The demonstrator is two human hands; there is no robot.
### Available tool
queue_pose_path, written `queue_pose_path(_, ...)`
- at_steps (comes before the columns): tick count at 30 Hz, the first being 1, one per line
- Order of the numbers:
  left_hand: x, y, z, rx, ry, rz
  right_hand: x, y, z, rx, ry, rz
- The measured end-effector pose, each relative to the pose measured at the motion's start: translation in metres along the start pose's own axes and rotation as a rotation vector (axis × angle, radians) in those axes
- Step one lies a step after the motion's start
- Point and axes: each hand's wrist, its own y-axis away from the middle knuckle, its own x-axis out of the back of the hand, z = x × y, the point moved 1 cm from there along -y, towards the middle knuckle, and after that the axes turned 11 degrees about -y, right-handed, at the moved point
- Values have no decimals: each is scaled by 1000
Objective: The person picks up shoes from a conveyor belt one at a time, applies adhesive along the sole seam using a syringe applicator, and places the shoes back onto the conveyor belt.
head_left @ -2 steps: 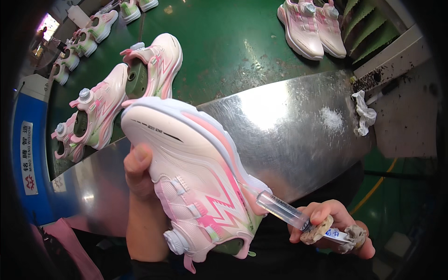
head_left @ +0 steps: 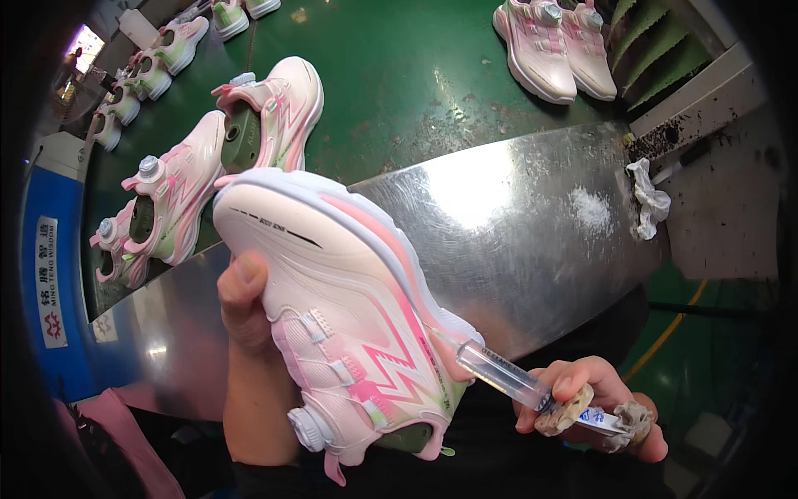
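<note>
A pink and white sneaker (head_left: 332,283) with a dial closure is tilted in front of me, its toe toward the upper left. My left hand (head_left: 243,299) grips it from the far side, the thumb showing at the edge and the other fingers hidden behind it. In my right hand (head_left: 594,403) is a clear syringe (head_left: 507,374), wrapped with lumpy, dirty padding at its flange and plunger end. The syringe's thin tip touches or nearly touches the seam between the upper and the sole, near the heel. A dark green last (head_left: 407,437) shows in the sneaker's opening.
More sneakers (head_left: 278,112) on lasts stand at the left, and others line the far left. A pair (head_left: 536,54) stands at the far right of the green table (head_left: 391,91). A metal plate (head_left: 515,241) covers the near part; crumpled white tissue (head_left: 648,200) lies at its right.
The sneaker and my left hand have shifted slightly to the left and up. My right hand and the syringe look almost unmoved.
</note>
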Motion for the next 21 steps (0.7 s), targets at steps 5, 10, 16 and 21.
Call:
queue_pose_path(5, 16, -2, -2, 13, 58, -38, -9, 11, -2, -37, 70, 23)
queue_pose_path(10, 6, -5, -5, -38, 75, 1, -13, 21, -2, -64, 156, 85)
queue_pose_path(16, 8, -4, 2, -35, 5, 5, -16, 33, -4, -82, 210, 132)
queue_pose_path(21, 28, -9, -5, -17, -27, 62, -9, 41, 0, -69, 205, 127)
